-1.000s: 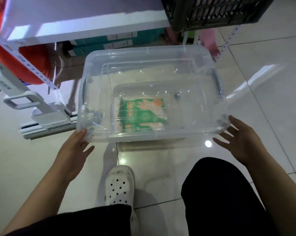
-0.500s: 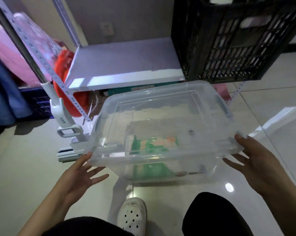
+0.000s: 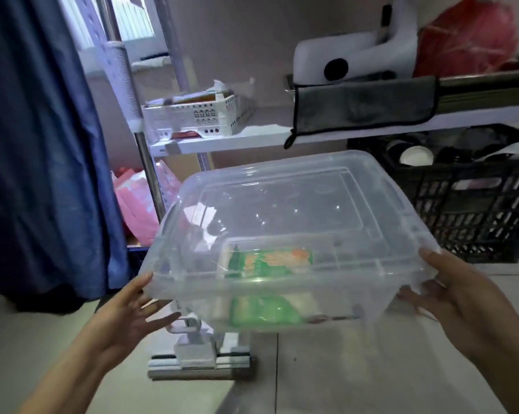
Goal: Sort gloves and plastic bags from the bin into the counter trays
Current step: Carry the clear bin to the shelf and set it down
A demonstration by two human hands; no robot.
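Clear plastic, lid on, the bin (image 3: 285, 234) sits off the floor between my two hands, with a green packet (image 3: 270, 259) lying on its bottom toward the near side. My left hand (image 3: 129, 318) presses its straight fingers against the bin's corner at seven o'clock, and my right hand (image 3: 458, 297) props the corner at four o'clock, thumb on the rim and fingers spread underneath. At eleven o'clock a white basket (image 3: 198, 118) stands on the shelf (image 3: 252, 138), and a black crate (image 3: 473, 198) sits at two o'clock.

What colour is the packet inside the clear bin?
Mostly green, with orange and pale print on its face; the packet shows through the clear bin in the head view.
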